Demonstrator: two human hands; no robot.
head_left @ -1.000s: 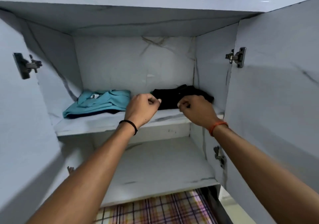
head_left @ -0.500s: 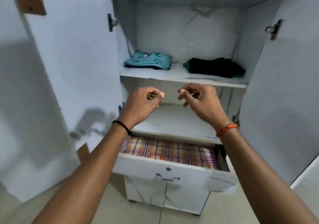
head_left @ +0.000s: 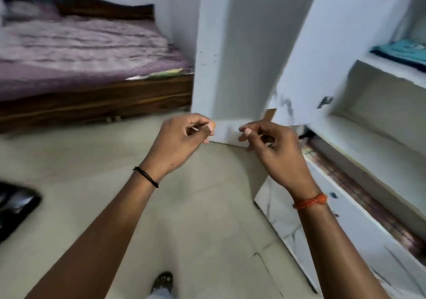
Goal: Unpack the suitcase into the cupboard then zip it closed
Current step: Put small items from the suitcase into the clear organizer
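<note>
My left hand [head_left: 182, 142] and my right hand [head_left: 272, 146] hang in the air over the floor, apart from each other, fingers loosely curled and holding nothing. The white cupboard [head_left: 378, 137] stands open on the right. A folded teal garment [head_left: 402, 52] lies on its upper shelf, well above and right of my right hand. A black, glossy object [head_left: 13, 206] that looks like part of the suitcase lies on the floor at the left edge, mostly cut off by the frame.
The cupboard's left door [head_left: 242, 45] stands open just beyond my hands. A pulled-out drawer [head_left: 345, 225] with a plaid lining [head_left: 371, 204] juts out at lower right. A wooden bed [head_left: 92, 100] with a purple cover fills the far left. Beige tiled floor [head_left: 207, 206] lies below.
My view has swung left from the cupboard shelves toward the floor and bed. Both hands have drawn back from the shelf with the black garment and hold nothing.
</note>
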